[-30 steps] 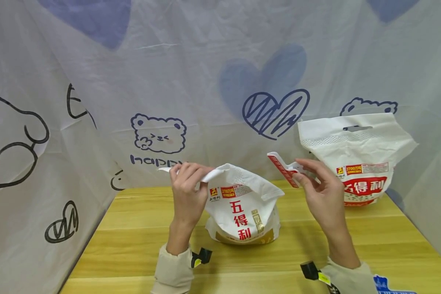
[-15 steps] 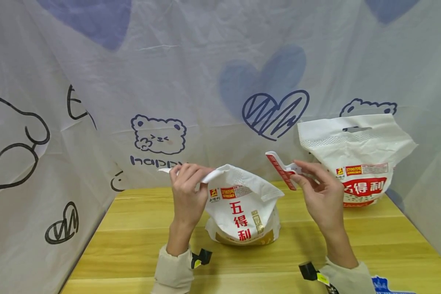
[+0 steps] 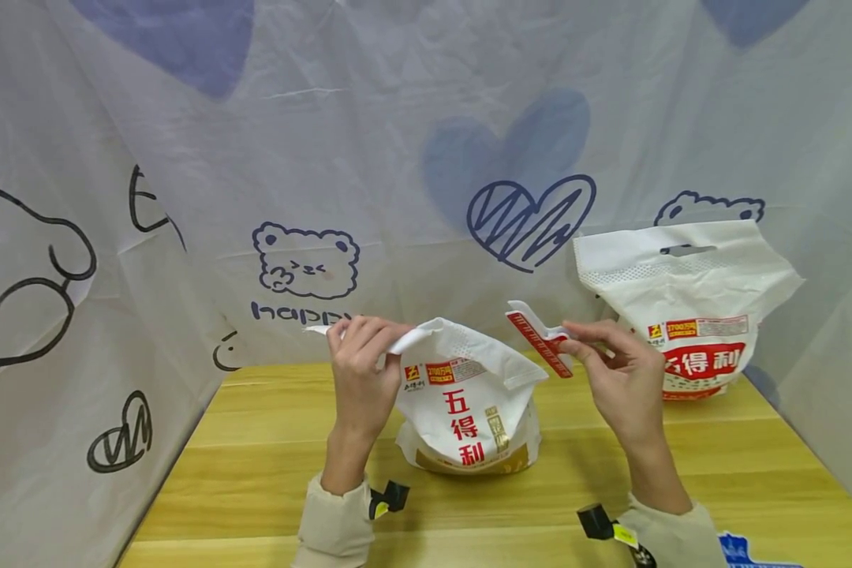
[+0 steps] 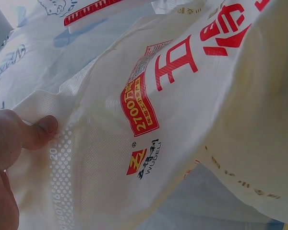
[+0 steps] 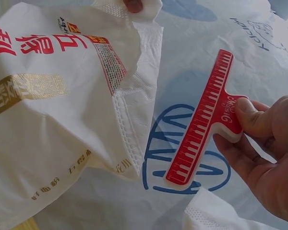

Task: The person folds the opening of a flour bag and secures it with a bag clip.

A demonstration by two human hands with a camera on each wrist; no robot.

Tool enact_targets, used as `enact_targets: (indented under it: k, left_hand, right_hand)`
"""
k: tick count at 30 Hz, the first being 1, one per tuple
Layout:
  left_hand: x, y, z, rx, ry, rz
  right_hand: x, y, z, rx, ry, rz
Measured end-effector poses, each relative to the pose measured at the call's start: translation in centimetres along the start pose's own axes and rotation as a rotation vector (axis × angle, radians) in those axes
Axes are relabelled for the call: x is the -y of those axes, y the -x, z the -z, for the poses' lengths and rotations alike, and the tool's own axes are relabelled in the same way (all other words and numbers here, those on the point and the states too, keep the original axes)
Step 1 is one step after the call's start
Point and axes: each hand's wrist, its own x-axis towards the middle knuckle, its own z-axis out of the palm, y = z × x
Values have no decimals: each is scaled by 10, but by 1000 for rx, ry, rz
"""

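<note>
A white flour bag [image 3: 461, 394] with red lettering and a gold base stands on the table. My left hand [image 3: 364, 359] grips its top edge at the left corner, thumb on the near face, as the left wrist view also shows. To the right of the bag, my right hand [image 3: 621, 371] pinches a red and white clip [image 5: 201, 124] by its handles, between thumb and fingers. Piano keys and the word "Music" are printed on the clip. It is held in the air, tilted, apart from the bag's right top corner.
A second white flour bag [image 3: 703, 315] with a cut-out handle stands at the back right. The wooden table [image 3: 255, 465] meets a printed cloth backdrop [image 3: 397, 197] behind and at both sides. A blue and white item [image 3: 741, 552] shows at the bottom right edge.
My right hand has shifted slightly left, and the clip has turned a little and moved slightly down and left. The left hand and the bag look unmoved.
</note>
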Motion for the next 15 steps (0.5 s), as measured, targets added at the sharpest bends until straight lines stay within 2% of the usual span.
enact_targets:
  k: [15]
  left_hand:
    - [0, 0, 0, -1, 3, 2]
  right_hand:
    - [-6, -9, -2, 55, -34, 18]
